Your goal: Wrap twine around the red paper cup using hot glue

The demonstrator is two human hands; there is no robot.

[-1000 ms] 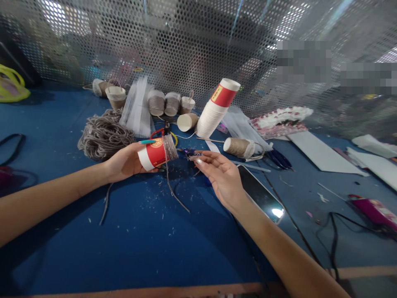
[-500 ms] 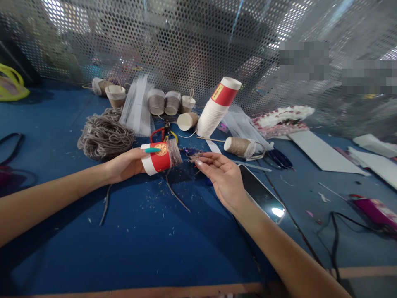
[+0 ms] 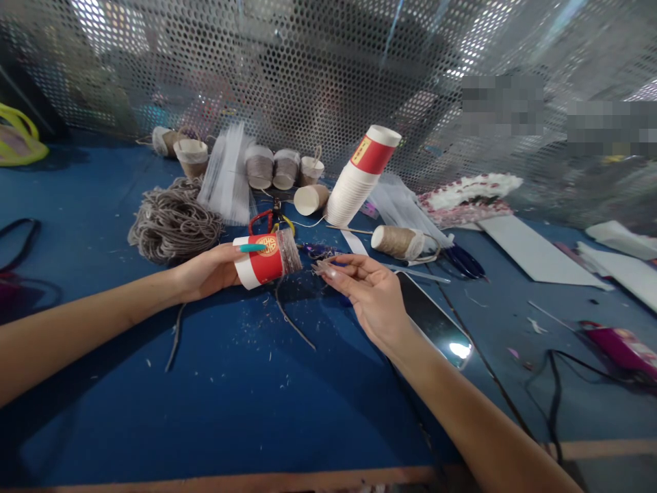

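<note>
My left hand (image 3: 208,275) is wrapped round a red and white paper cup (image 3: 267,267), held on its side above the blue table. A teal strip lies along the thumb on the cup. Grey-brown yarn (image 3: 289,252) is wound round the cup's right end. Just right of the cup, apart from it, my right hand (image 3: 367,287) has thumb and fingertips pinched together. Whatever lies between them is too small to make out. Below the cup a loose piece of yarn (image 3: 295,323) trails on the table, among pale scraps.
A heap of grey yarn (image 3: 174,222) lies at the left. Behind stand a leaning stack of paper cups (image 3: 354,185), yarn-wrapped cups (image 3: 259,168) and white mesh strips (image 3: 228,178). A phone (image 3: 436,318) lies beside my right wrist, with dark-handled scissors (image 3: 465,261) beyond it.
The tuft of loose fibres at my right fingertips no longer shows clearly, and those fingers have shifted slightly. My left hand and the cup stay almost where they were.
</note>
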